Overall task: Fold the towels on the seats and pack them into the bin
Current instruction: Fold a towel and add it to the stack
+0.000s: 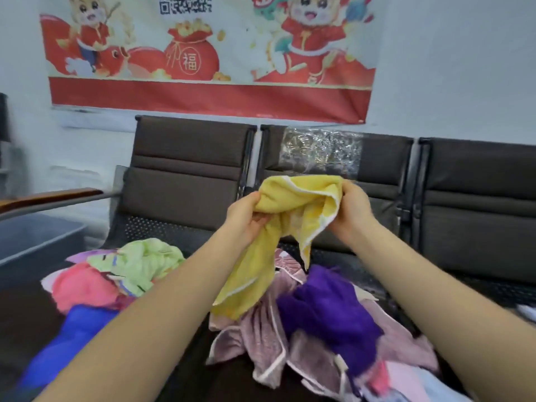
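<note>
Seats [191, 158] carry the towel heap [290, 314]; grey bin [37, 239] sits far left of it. Above the heap hangs the bunched yellow towel [293, 204], left hand [246, 219] and right hand [352, 213] each in a closed grip on it. Best find two corners and spread it flat before folding.

Both hands are holding a yellow towel [293, 221] up over the seats [191, 169]: left hand [246, 219] is gripping one bunched end, right hand [352, 210] the other. Its tail is hanging onto a pink towel [261, 338] beside a purple towel [327, 311]. Grey bin [37, 236] is sitting far left.
</note>
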`<state>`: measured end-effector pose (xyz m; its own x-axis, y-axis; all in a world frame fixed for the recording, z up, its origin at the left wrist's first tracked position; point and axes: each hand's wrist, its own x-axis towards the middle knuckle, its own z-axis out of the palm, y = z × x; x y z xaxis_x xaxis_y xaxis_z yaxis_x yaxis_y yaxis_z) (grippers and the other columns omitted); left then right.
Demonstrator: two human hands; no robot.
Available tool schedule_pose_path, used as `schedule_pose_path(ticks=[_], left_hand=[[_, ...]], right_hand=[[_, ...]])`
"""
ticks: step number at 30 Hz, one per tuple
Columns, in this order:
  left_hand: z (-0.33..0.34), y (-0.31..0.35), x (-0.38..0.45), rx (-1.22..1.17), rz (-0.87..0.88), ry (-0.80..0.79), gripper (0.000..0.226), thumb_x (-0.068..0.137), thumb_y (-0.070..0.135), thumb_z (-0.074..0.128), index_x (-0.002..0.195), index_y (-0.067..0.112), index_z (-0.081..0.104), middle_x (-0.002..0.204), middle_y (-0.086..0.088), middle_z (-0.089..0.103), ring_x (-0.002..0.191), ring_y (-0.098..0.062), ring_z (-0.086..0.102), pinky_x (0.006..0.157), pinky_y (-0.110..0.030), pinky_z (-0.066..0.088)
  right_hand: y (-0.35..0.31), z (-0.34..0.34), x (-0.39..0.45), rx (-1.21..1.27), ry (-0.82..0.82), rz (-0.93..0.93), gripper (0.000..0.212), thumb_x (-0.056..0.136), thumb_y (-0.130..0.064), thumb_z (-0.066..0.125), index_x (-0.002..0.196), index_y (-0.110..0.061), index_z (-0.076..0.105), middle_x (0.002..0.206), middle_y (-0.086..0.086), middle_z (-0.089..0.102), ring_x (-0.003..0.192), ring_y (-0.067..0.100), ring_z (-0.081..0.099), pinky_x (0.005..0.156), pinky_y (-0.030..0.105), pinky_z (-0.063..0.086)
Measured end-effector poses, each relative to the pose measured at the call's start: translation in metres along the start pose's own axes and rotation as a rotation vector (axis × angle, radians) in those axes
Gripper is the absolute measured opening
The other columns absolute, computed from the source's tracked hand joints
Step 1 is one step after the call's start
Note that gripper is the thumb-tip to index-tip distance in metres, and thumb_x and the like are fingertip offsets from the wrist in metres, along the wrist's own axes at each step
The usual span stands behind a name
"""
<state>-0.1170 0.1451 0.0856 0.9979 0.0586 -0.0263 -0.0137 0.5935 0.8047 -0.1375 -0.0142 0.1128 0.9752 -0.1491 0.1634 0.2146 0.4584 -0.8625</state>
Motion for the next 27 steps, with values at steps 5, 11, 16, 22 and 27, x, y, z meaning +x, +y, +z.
schedule_pose_path(ticks=[5,11,16,22,27], left_hand=[[0.026,-0.084,-0.031,0.050,-0.206,-0.140,0.019,0.098,0.012,0.045,0.094,0.011,0.063,0.093,-0.009,0.066,0.084,-0.020,0.062,0.050,-0.026,0.057],[-0.009,-0.122,-0.048,0.363,-0.314,-0.095,0.016,0.095,0.014,0.047,0.090,0.015,0.062,0.075,-0.003,0.064,0.069,-0.016,0.060,0.050,-0.024,0.052],[-0.059,-0.147,-0.039,1.028,-0.286,0.019,0.037,0.099,0.039,0.043,0.118,0.012,0.060,0.106,-0.003,0.056,0.108,-0.028,0.054,0.088,-0.034,0.041],[-0.078,-0.161,-0.032,1.429,-0.057,0.080,0.076,0.075,0.076,0.052,0.118,0.014,0.059,0.121,-0.012,0.056,0.109,-0.029,0.054,0.095,-0.042,0.042],[-0.070,-0.194,-0.044,1.739,0.166,-0.092,0.076,0.078,0.066,0.058,0.137,0.021,0.044,0.129,-0.005,0.048,0.123,-0.027,0.044,0.098,-0.035,0.038]], right_hand=[[0.010,-0.109,-0.041,-0.295,0.248,0.069,0.032,0.097,-0.026,0.048,0.069,-0.011,0.053,0.048,-0.002,0.052,0.059,0.018,0.047,0.053,0.025,0.040],[0.074,-0.179,-0.084,-0.570,0.072,0.258,0.023,0.095,-0.021,0.058,0.079,-0.006,0.065,0.076,0.002,0.065,0.075,0.015,0.058,0.054,0.013,0.048],[0.123,-0.208,-0.089,-1.352,-0.441,0.284,0.034,0.093,-0.036,0.059,0.064,-0.024,0.047,0.064,-0.010,0.050,0.056,-0.002,0.044,0.056,0.016,0.036],[0.128,-0.205,-0.056,-1.240,-0.093,-0.245,0.018,0.086,-0.026,0.068,0.103,-0.023,0.061,0.103,-0.002,0.061,0.101,0.015,0.056,0.092,0.036,0.045],[0.126,-0.189,-0.037,-1.076,-0.119,0.051,0.060,0.084,-0.042,0.069,0.136,-0.019,0.050,0.135,-0.003,0.051,0.128,0.013,0.044,0.105,0.027,0.036]])
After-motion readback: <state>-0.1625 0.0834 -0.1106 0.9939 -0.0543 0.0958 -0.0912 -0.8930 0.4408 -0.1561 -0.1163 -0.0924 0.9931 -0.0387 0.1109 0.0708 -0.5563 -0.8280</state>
